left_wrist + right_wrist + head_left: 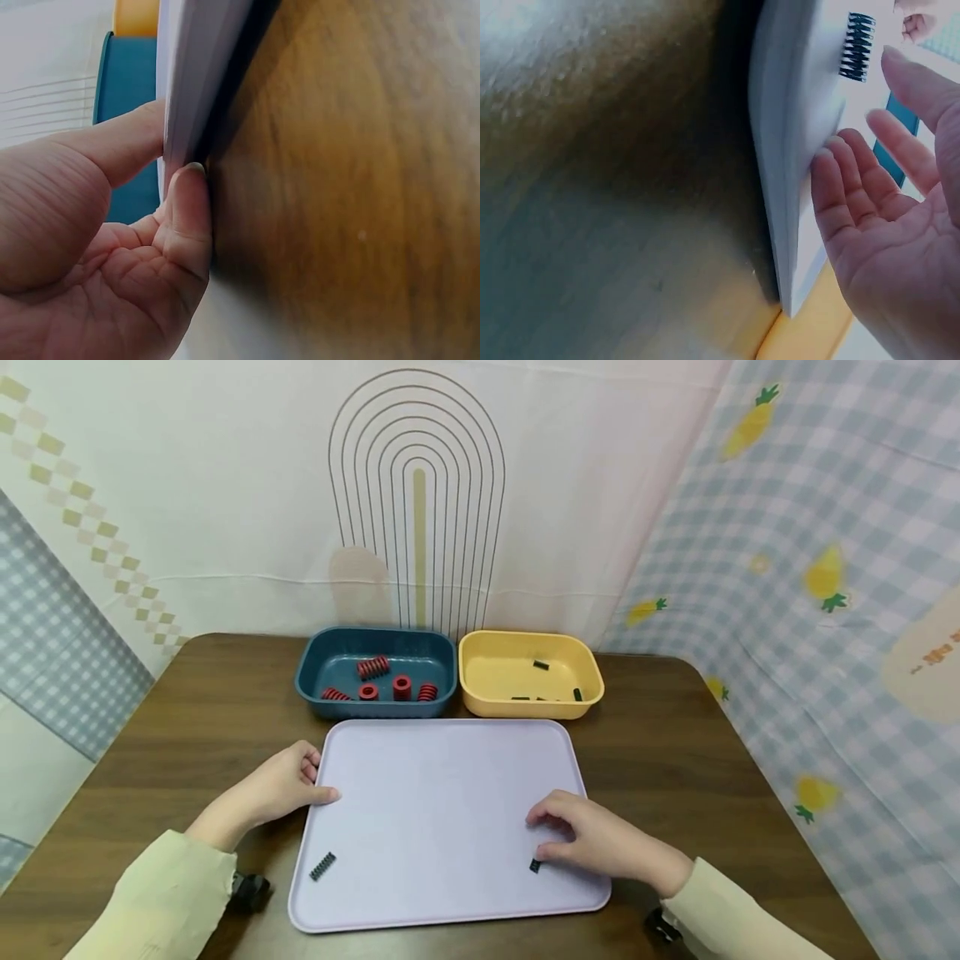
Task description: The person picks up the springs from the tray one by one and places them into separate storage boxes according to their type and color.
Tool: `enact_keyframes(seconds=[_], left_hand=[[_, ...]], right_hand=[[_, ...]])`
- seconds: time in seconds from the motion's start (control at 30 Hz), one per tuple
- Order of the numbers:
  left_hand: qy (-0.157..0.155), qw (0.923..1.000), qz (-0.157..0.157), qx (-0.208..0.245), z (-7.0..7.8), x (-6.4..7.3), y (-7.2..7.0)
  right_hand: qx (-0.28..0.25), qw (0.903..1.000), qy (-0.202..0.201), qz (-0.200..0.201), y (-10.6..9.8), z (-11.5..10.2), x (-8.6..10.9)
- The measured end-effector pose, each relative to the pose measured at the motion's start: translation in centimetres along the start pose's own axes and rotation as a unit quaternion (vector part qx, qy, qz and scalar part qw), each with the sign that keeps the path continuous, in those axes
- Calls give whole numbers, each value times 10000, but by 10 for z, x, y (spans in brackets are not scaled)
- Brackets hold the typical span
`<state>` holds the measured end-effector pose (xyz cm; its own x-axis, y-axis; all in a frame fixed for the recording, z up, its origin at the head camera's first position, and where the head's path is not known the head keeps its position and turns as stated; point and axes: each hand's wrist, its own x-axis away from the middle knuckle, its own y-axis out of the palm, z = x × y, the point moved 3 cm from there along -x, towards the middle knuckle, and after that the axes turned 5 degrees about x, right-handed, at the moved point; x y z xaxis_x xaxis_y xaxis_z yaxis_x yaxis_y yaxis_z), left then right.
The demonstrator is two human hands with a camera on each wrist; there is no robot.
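My left hand pinches the left rim of a pale lavender tray. In the left wrist view, the thumb lies over the rim and the fingers are curled against its outer side. My right hand hovers over the tray's right side, fingers apart and relaxed. Close to its thumb lies a small black coil spring, partly covered in the head view; the right wrist view shows the spring beside the thumb tip, not between the fingers. Another black coil spring lies near the tray's lower left corner.
Behind the tray stand a dark blue bin with several red coil springs and a yellow bin with several small black springs. All rest on a brown wooden table, with hanging cloth at the back and sides.
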<state>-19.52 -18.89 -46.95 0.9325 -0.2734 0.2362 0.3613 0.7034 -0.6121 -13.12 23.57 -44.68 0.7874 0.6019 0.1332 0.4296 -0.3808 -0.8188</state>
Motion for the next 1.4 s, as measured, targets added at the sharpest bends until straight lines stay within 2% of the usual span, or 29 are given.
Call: enact_keyframes(seconds=[0.3, 0.47, 0.63, 0.83, 1.17, 1.3, 1.4], left_hand=[[-153, 9996, -232, 4, -1, -7, -1], [-126, 9991, -331, -223, 4, -9, -6], [-203, 9972, -532, -476, 9, -12, -11], [-424, 9949, -857, -334, 18, -22, -8], [-613, 9927, -959, -390, 19, -18, -11], [-608, 9921, -1011, -424, 19, -19, -8], [-621, 9923, -994, -407, 19, -21, -6]], right_hand=[[-202, 9993, -133, -291, 6, 4, -8], [78, 9992, -237, -299, 8, 1, -15], [280, 9982, -164, -514, 7, -7, -23], [693, 9957, -3, -621, 6, -12, -27], [1070, 9937, -204, -269, 8, -21, -35], [1102, 9938, 56, -143, 6, -17, -37], [907, 9956, 255, -16, 0, -13, -40]])
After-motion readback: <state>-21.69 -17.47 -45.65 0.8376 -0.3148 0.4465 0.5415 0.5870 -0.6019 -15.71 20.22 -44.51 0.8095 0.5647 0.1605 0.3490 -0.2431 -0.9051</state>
